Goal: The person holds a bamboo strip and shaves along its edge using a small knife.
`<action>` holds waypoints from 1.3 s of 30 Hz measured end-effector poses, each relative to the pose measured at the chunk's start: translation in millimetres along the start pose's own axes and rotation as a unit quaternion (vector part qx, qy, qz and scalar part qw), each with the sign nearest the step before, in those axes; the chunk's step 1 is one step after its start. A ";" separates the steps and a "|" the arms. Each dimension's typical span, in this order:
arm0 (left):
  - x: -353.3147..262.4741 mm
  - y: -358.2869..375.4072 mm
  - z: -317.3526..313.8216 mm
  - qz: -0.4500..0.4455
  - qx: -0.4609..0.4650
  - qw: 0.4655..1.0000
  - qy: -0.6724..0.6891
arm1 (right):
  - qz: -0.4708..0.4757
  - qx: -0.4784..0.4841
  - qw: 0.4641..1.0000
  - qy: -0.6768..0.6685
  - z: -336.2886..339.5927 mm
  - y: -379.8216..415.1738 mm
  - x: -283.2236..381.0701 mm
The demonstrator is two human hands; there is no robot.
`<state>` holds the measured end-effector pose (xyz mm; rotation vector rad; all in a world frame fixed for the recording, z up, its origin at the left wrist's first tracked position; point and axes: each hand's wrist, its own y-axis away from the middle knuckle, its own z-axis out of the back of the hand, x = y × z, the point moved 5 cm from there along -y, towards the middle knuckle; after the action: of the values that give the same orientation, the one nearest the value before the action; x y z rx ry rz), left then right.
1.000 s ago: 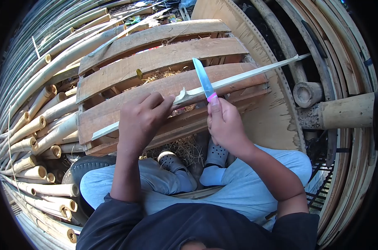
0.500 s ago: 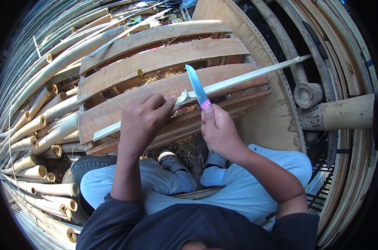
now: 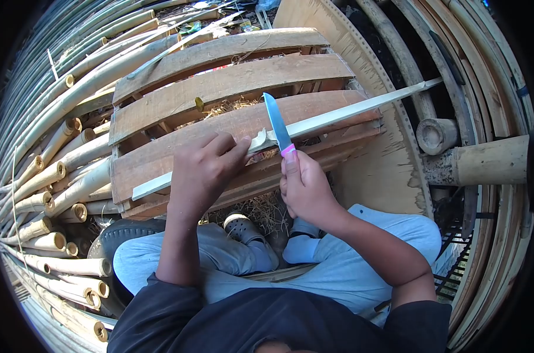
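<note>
Sitting with grey-trousered knees drawn up, the person grips a knife (image 3: 277, 125) in the right hand (image 3: 304, 189), fingers closed round its pink-ended handle, the blade crossing a long pale bamboo strip (image 3: 337, 114). The left hand (image 3: 200, 170) clamps down on that strip, fingertips beside a curled shaving next to the blade. The strip lies slantwise across a wooden pallet (image 3: 220, 85), its far end jutting past the right edge. Cut bamboo poles (image 3: 55, 176) are stacked to the left.

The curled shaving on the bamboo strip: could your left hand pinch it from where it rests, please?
Probably yes: the left hand holds the bamboo strip right beside the curled shaving, with nothing between; only the knife sits close.
</note>
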<state>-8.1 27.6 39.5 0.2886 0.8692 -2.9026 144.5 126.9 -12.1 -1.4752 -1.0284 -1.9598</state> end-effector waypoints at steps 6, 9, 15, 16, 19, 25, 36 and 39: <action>-1.9 1.0 -0.2 0.003 0.001 1.000 -0.002 | -0.013 -0.061 0.998 0.019 14.5 -1.8 5.0; -1.4 -0.3 0.4 0.005 0.006 1.000 0.000 | -0.047 -0.009 0.997 -0.068 3.0 7.3 10.4; -0.5 0.9 -0.1 0.003 0.004 1.000 -0.003 | -0.055 0.032 0.997 -0.041 -5.3 6.5 1.7; -0.4 1.4 -1.3 0.000 0.001 1.000 0.007 | -0.054 0.031 0.997 -0.041 -1.8 5.3 6.8; -0.2 0.8 0.0 0.008 0.002 1.000 -0.007 | -0.005 -0.120 0.985 -0.123 25.0 2.0 31.6; -0.2 1.2 -0.3 0.012 -0.002 1.000 -0.001 | -0.034 0.003 0.999 0.002 13.0 3.1 16.7; -1.0 0.9 1.2 0.000 -0.007 1.000 -0.010 | 0.117 -0.094 0.983 0.110 26.1 -2.9 51.3; -3.8 -0.4 1.8 0.001 -0.009 1.000 -0.002 | 0.105 -0.091 0.983 0.120 26.8 -3.5 51.8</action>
<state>-4.7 27.1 42.0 0.2824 0.8935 -2.8919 141.9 153.5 39.8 -1.3370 -0.5800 -2.0572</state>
